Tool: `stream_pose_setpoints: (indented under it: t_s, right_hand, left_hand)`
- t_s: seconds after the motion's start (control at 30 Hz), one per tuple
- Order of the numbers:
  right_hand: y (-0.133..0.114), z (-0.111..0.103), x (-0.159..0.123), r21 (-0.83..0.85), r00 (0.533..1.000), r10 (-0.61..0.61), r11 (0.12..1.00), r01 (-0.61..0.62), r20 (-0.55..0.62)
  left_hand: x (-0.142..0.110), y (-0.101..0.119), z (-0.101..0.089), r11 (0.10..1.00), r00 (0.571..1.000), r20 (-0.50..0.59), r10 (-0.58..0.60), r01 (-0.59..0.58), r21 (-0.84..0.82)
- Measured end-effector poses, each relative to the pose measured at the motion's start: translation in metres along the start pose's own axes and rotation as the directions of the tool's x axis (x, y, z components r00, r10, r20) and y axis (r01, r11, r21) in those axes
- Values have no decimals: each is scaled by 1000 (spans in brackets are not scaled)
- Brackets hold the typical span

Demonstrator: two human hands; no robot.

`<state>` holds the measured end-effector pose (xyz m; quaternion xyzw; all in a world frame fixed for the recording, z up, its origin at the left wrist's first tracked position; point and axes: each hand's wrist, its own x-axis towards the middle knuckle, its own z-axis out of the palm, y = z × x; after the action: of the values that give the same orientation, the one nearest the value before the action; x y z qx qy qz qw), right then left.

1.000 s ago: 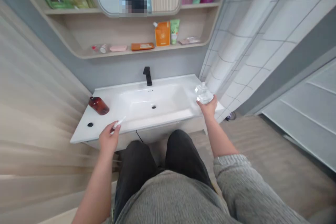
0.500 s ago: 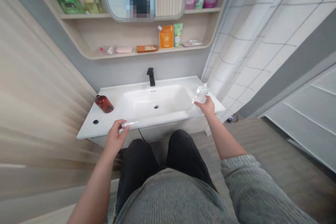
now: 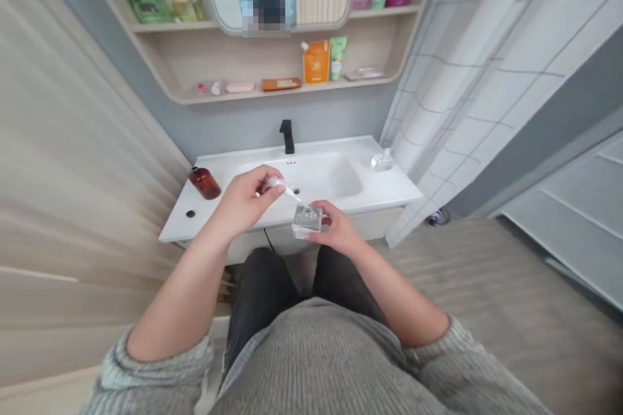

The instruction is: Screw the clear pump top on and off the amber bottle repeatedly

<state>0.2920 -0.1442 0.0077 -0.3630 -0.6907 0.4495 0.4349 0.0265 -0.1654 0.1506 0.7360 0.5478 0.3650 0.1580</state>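
Note:
My left hand is closed around a pump head, clear and white, with a narrow white tube pointing down to the right. The tube's end is close above the top of a clear, squarish bottle; whether they touch I cannot tell. My right hand grips that bottle from its right side, in front of the sink's near edge. A second clear bottle with a pump top stands on the right end of the counter. An amber bottle is on the left end.
Below me is a white washbasin counter with a black faucet at its back. A wall shelf above holds an orange pouch, a green tube and several other toiletries. A dark round spot shows on the counter's left.
My right hand has lifted the clear bottle from the counter's right and brought it to the middle. My left hand has moved up and right, bringing the pump head to the bottle.

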Motion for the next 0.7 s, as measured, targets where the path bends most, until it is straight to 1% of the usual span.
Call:
stream_pose_setpoints:
  t_s: [0.07,0.17,0.23,0.3,0.37,0.47,0.53,0.63,0.7]
  right_hand:
    - [-11,4,-5,-3,999,-16,1000,16,34]
    - [-22,3,-9,-43,997,-35,998,37,62]
    - [-26,3,-10,-79,997,-41,996,46,67]
    - [-28,4,-11,-105,997,-42,993,49,70]
    - [-29,7,-14,-118,996,-47,991,55,74]
    - [-30,9,-20,-148,996,-51,987,63,79]
    - [-30,9,-25,-180,995,-50,982,65,88]
    - [-29,7,-32,-207,992,-44,976,67,116]
    - [-26,5,-35,-200,992,-39,978,62,119]
  left_hand:
    - [-6,7,-3,999,999,15,45,-45,29]
    - [-15,16,-6,994,994,56,98,-101,48]
    - [-18,21,-4,989,987,96,129,-135,64]
    - [-20,26,3,979,974,156,164,-180,98]
    - [-21,29,12,964,952,248,178,-220,152]
    - [-24,35,26,940,916,378,134,-239,243]
    - [-28,39,31,928,882,454,126,-267,260]
    - [-36,42,30,918,818,551,162,-330,220]
    - [-39,44,26,915,805,564,184,-350,200]
